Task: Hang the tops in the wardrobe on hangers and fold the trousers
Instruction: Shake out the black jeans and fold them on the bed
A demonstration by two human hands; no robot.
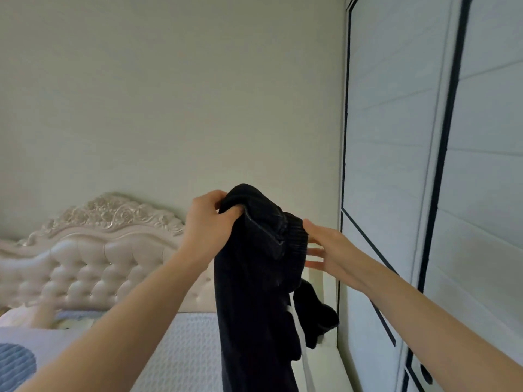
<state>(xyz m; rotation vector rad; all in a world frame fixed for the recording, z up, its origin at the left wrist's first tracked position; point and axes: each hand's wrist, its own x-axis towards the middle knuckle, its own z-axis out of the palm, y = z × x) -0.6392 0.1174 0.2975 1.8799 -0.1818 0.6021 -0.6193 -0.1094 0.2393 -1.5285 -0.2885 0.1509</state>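
The trousers (254, 292) are black all over, with fine ribbing on the gathered waistband and a white drawstring (305, 360) hanging beside the leg. The headboard (85, 267) is glossy cream with a pinkish cast, button-tufted below and carved with a floral scroll along its top edge. The bed cover (186, 349) is white with a small quilted pattern. At the bed's left edge lies a pale pillow (42, 339) bearing a round blue-grey striped patch. The wall (169, 94) is plain off-white. The wardrobe doors (396, 137) are white with faint horizontal bands, framed in thin black lines — and a dark handle (426, 373) sits low down.
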